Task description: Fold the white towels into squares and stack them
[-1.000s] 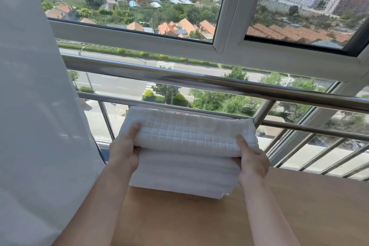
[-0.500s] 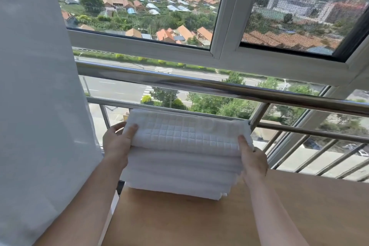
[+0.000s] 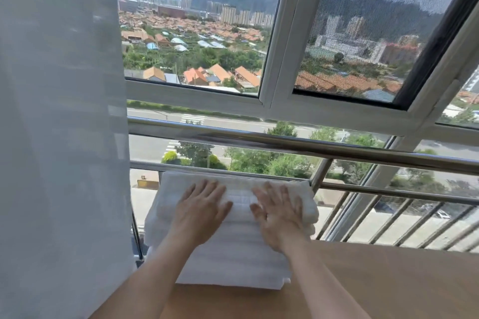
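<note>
A stack of white towels [image 3: 233, 259] sits at the far left corner of a light wood worktop [image 3: 375, 280], its back edge just beside the lower bar of a steel railing [image 3: 285, 142]. The towels are folded into thick, roughly square pads laid one on another. The near face of the pile shows soft horizontal bands where the folded edges lie stacked, and the bottom layer juts out slightly at the near right corner. The top towel [image 3: 239, 195] has a woven grid of small raised squares, plainest in the bare strip between the two hands. The cloth is uniformly white and somewhat washed out by the daylight, so the exact count of towels cannot be told.

The left hand [image 3: 201, 211] lies flat on the top of the pile, palm down, fingers straight and slightly spread, gripping nothing. The right hand [image 3: 278, 217] rests the same way beside it, palm down with fingers fanned, close to the pile's right edge. The two hands are near each other but apart.

A sheer white curtain [image 3: 59, 137] hangs along the left, just beside the pile. Behind the railing stands a white window frame [image 3: 280, 59], its right pane covered by a dark mesh screen [image 3: 368, 28].
</note>
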